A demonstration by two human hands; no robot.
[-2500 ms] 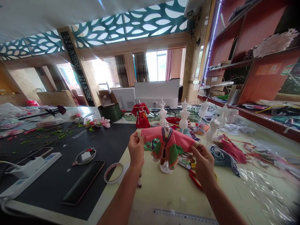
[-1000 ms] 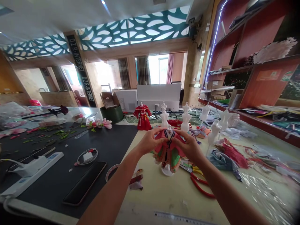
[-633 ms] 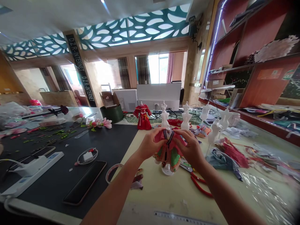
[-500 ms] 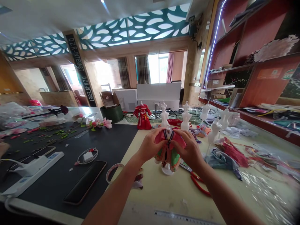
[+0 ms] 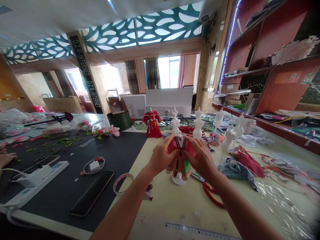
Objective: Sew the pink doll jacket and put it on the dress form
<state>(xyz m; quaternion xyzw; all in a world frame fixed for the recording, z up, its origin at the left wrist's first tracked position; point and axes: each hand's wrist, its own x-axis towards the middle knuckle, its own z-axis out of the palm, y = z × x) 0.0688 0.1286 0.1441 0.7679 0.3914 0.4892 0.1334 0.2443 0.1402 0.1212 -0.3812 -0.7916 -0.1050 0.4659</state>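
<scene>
A small pink and green doll robe [image 5: 186,168] with a dark patterned collar hangs on a white mini mannequin, whose round base [image 5: 178,180] stands on the cream mat. My left hand [image 5: 162,154] pinches the robe's pink cloth on the left of the collar. On the other side my right hand [image 5: 200,154] grips the same robe, thumb at the front. Both thumbs nearly meet under the collar. Red-handled scissors [image 5: 211,191] lie beside my right wrist. By my left forearm rests a roll of tape [image 5: 123,183].
Several bare white mannequins [image 5: 198,125] and one in a red robe [image 5: 153,124] stand behind. Crumpled cloth [image 5: 237,171] lies right. Left are a phone [image 5: 92,193], a power strip [image 5: 37,183] and another person's hand [image 5: 7,156]. A ruler [image 5: 197,230] lies in front.
Both hands stay on the robe, with slight shifts of the fingers and cloth at the collar. The other person's hand at the far left has come further into view.
</scene>
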